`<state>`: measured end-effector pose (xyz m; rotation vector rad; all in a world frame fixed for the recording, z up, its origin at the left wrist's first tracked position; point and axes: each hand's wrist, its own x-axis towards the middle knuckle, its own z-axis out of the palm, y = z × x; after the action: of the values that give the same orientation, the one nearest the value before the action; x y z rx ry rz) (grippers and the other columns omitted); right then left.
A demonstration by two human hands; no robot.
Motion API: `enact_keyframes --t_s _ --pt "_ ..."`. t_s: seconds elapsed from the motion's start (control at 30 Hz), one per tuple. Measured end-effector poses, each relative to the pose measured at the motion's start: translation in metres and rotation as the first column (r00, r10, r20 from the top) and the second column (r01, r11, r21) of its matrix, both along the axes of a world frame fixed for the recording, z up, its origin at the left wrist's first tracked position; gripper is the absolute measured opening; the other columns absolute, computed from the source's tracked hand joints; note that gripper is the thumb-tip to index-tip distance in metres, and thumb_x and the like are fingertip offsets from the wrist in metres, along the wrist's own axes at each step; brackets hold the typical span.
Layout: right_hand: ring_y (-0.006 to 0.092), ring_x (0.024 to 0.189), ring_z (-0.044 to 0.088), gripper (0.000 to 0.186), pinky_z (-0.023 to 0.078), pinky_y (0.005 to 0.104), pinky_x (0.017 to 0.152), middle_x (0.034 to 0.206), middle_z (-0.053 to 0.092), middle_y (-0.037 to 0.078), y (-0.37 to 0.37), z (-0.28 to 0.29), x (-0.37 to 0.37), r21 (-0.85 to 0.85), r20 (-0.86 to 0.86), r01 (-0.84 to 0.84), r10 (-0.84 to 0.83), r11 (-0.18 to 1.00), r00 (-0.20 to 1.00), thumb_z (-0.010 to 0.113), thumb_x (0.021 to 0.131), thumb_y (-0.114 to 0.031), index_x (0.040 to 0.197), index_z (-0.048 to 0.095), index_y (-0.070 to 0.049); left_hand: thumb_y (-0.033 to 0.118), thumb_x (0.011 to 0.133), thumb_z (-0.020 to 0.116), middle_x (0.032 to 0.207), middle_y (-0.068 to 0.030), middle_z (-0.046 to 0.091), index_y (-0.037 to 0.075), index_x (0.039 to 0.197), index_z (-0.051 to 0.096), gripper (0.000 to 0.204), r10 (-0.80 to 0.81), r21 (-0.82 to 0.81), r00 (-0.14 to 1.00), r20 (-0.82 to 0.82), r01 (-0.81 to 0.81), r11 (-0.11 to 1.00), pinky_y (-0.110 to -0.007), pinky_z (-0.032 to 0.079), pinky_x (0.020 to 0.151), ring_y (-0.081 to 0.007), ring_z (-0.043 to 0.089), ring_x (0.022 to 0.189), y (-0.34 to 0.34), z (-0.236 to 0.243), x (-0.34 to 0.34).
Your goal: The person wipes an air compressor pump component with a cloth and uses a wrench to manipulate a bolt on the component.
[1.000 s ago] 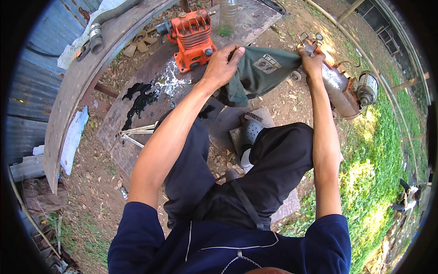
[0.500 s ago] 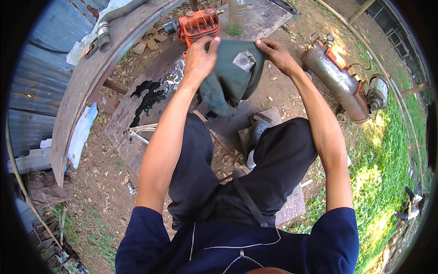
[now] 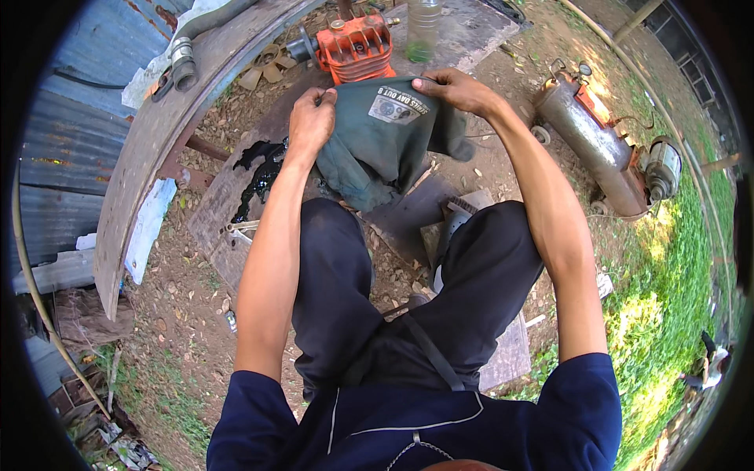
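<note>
A dark green cloth (image 3: 369, 149), bearing a pale printed patch, is stretched between my two hands just in front of an orange compressor pump (image 3: 357, 43). My left hand (image 3: 312, 118) is closed on its left part, and my right hand (image 3: 463, 93) pinches its upper edge to the right of the patch. The cloth hangs over a dark board (image 3: 216, 212) with black spilled liquid, hiding part of it. Metal wrenches (image 3: 239, 228) lie on the board near my left forearm, and a plastic bottle (image 3: 422, 31) with greenish contents stands beside the pump.
A rusty metal tank (image 3: 589, 145) with gauge and motor lies right. On the left, a curved wooden bench (image 3: 129, 212) holding a hose fitting (image 3: 183, 67) runs along corrugated sheeting (image 3: 55, 220). My bent knees are below. A person (image 3: 711, 365) is at the far right.
My hands drew together from a wide stretch, then moved apart slightly, my left one shifting leftward. The cloth has spread lower and toward me, and its patch now faces more upward.
</note>
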<state>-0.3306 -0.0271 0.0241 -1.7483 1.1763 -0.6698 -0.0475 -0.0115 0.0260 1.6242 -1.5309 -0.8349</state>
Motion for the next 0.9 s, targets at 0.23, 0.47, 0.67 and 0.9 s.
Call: enact_keyframes --t_s 0.23,0.47,0.67,0.9 --pt "0.0235 0.084 0.065 0.047 0.048 0.0334 0.079 0.091 0.07 0.016 -0.015 0.014 0.041 -0.058 -0.108 0.305 -0.31 0.951 0.945 0.064 0.084 -0.041 0.099 0.069 0.003 0.026 0.093 0.057 0.067 -0.0003 0.051 0.0 0.089 0.063 0.028 0.105 0.052 0.984 -0.147 -0.098 0.994 -0.028 0.035 0.061 -0.0096 0.044 0.066 -0.007 -0.006 0.009" --pt "0.0293 0.094 0.067 0.052 0.05 0.0363 0.085 0.099 0.069 0.019 -0.048 -0.01 0.013 -0.155 -0.194 0.415 -0.44 0.896 0.877 0.064 0.083 -0.047 0.105 0.069 0.0 0.024 0.093 0.057 0.072 0.0028 0.052 -0.006 0.106 0.064 0.033 0.086 0.06 0.955 -0.283 -0.072 0.996 -0.029 0.037 0.064 -0.0099 0.045 0.068 -0.017 -0.001 -0.017" --pt "0.0344 0.103 0.063 0.055 0.047 0.038 0.09 0.105 0.067 0.022 -0.043 -0.006 0.035 -0.218 -0.242 0.346 -0.394 0.913 0.887 0.062 0.083 -0.051 0.11 0.068 -0.004 0.026 0.094 0.058 0.058 -0.0013 0.051 -0.004 0.091 0.067 0.031 0.197 0.109 0.875 -0.442 -0.166 0.98 -0.029 0.033 0.046 -0.0085 0.042 0.049 -0.03 -0.027 0.015" --pt "0.0363 0.106 0.062 0.053 0.046 0.0405 0.094 0.109 0.065 0.023 -0.033 -0.014 0.025 -0.323 -0.307 0.378 -0.473 0.868 0.826 0.06 0.087 -0.047 0.113 0.066 -0.002 0.025 0.093 0.06 0.062 -0.0026 0.056 -0.005 0.089 0.068 0.032 0.266 0.107 0.913 -0.31 -0.244 0.964 -0.029 0.037 0.051 -0.0096 0.047 0.054 -0.031 -0.021 -0.008"
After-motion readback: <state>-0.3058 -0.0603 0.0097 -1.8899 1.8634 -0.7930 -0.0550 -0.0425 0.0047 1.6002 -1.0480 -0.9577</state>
